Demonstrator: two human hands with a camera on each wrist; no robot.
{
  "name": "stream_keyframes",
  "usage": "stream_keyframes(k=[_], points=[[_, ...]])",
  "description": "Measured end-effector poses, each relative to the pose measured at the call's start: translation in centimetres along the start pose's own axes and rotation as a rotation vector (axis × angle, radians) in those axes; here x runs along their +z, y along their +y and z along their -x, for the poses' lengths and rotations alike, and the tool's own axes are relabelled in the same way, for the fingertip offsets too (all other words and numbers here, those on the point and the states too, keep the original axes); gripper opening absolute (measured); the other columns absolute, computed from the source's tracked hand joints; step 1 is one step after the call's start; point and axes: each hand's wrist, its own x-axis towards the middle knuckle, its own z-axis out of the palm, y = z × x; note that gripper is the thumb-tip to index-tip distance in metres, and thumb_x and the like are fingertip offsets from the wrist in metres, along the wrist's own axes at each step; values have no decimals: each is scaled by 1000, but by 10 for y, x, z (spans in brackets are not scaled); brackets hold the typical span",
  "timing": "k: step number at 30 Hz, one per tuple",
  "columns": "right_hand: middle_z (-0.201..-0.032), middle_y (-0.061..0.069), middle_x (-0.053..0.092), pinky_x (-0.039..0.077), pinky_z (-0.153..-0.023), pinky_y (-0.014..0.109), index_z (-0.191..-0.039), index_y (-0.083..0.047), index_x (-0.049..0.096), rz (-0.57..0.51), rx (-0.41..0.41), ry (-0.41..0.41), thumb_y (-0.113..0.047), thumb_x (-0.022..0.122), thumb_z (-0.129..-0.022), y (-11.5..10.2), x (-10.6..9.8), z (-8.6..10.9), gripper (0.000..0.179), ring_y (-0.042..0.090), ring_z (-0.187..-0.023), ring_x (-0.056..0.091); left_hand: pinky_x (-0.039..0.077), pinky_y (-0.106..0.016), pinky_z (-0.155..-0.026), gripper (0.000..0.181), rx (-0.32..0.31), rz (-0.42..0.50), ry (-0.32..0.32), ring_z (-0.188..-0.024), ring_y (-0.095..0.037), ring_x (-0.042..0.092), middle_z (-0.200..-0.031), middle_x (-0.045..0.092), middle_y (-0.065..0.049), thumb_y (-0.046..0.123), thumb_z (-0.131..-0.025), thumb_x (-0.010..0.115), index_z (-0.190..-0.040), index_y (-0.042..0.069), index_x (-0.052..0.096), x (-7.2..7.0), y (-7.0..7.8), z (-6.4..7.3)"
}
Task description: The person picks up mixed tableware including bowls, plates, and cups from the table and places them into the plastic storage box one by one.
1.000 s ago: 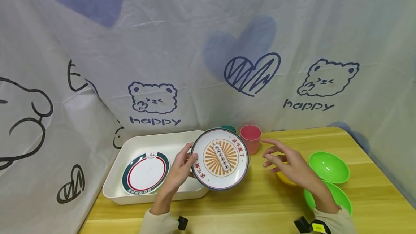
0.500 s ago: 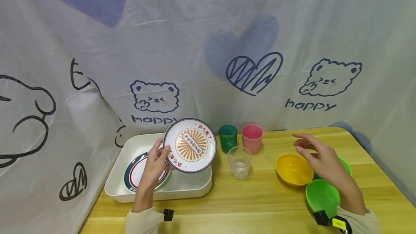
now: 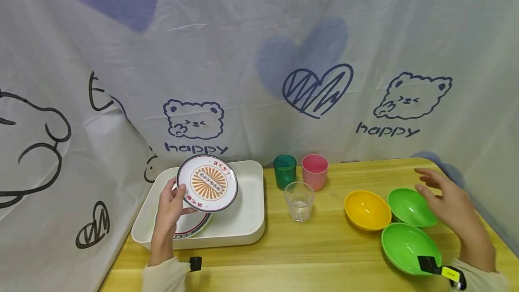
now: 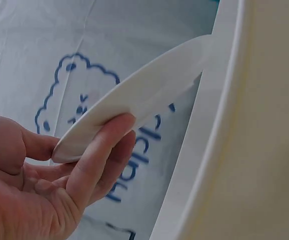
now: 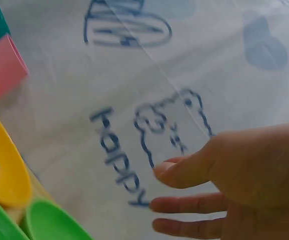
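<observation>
A white plate [image 3: 207, 183] with an orange sunburst print and a dark rim is tilted above the white bin [image 3: 249, 211]. My left hand [image 3: 169, 206] pinches its left edge, thumb on the printed face; in the left wrist view the fingers [image 4: 99, 155] support the plate's pale underside. Below it in the bin lies another plate [image 3: 190, 225] with a red ring and dark green band, partly hidden. My right hand [image 3: 452, 206] hovers with nothing in it, at the right of a green bowl [image 3: 411, 206]. A yellow bowl [image 3: 366, 211] and a second green bowl [image 3: 409, 247] sit close by.
A green cup [image 3: 285, 171], a pink cup [image 3: 314, 171] and a clear glass [image 3: 299, 201] stand grouped right of the bin on the wooden table [image 3: 316, 256]. A printed cloth [image 3: 259, 57] hangs behind the table and along its sides.
The left hand has carried the sunburst plate leftward over the bin, uncovering the cups and glass. My right hand has moved right, past the yellow bowl and green bowls.
</observation>
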Motion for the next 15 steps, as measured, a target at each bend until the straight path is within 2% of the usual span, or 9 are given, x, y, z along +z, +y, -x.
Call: stream_keyframes(k=[4, 9, 15], points=[[-130, 48, 43, 44, -81, 76, -150, 12, 34, 43, 71, -33, -15, 50, -109, 29, -8, 6, 52, 68, -112, 45, 63, -33, -59, 46, -23, -30, 26, -70, -9, 66, -107, 58, -23, 13, -112, 36, -155, -4, 31, -13, -6, 0], [-129, 52, 37, 46, -81, 75, -147, 17, 28, 110, 167, -99, -17, 50, -108, 56, -13, 12, 56, 71, -108, 44, 63, -33, -60, 50, -67, -68, 37, -69, -9, 64, -111, 53, -25, 13, -112, 33, -157, -6, 25, -27, -14, -2], [-127, 55, 34, 49, -80, 70, -147, 20, 18, 118, 266, -297, -27, 46, -110, 72, -14, 14, 66, 70, -111, 42, 63, -39, -58, 54, -110, -107, 56, -63, -12, 63, -109, 55, -27, 11, -112, 33, -159, -9, 16, -36, -22, -3]])
